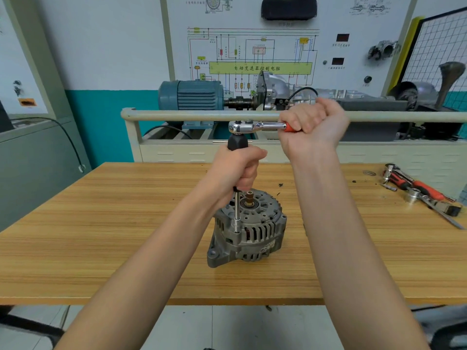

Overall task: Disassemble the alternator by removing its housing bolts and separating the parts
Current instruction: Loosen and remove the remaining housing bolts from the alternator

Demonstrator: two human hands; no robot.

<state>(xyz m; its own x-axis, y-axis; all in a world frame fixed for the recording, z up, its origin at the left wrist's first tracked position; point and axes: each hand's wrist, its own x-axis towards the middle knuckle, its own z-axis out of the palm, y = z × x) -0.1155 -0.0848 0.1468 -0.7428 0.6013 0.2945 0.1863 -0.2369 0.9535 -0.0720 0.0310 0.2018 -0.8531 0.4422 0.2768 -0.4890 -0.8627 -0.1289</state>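
Note:
A grey alternator (pixel 249 231) stands on the wooden table (pixel 126 223) with its shaft end up. A thin steel extension shaft (pixel 237 213) runs straight down onto a bolt at the housing's left rim. My left hand (pixel 237 170) grips the black driver handle (pixel 236 142) above that shaft. A chrome ratchet (pixel 250 127) sits on top of the handle, pointing right. My right hand (pixel 312 122) grips its red grip, fist closed, wrist up.
Loose ratchets, sockets and a red-handled tool (pixel 419 190) lie at the table's right end. Behind the table runs a beige rail (pixel 189 114) with a blue motor (pixel 192 94) and a gearbox rig. A black cable (pixel 68 137) hangs at the left.

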